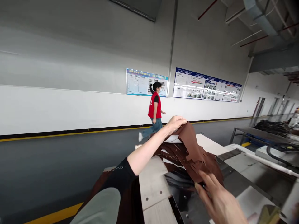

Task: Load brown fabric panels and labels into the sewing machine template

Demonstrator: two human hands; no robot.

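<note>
My left hand [176,122] reaches forward and is closed on the upper end of a brown leather piece [190,144], lifting it above the pile. From there the piece slopes down towards me, with a ragged right edge. My right hand [220,194], smeared by motion, is at the lower end of the piece; thumb and fingers look apart, and the contact is hard to make out. Under the raised piece lies a heap of brown leather scraps [171,152] with white bits among them. A dark shiny metal plate [178,186] is below my right hand.
A pale wooden board [154,180] lies left of the plate. Brown material [126,199] hangs beside my left sleeve. Beyond, a person in a red vest [155,105] walks along the wall. At right, a rack [247,132] carries dark strips, near a white rail [263,160].
</note>
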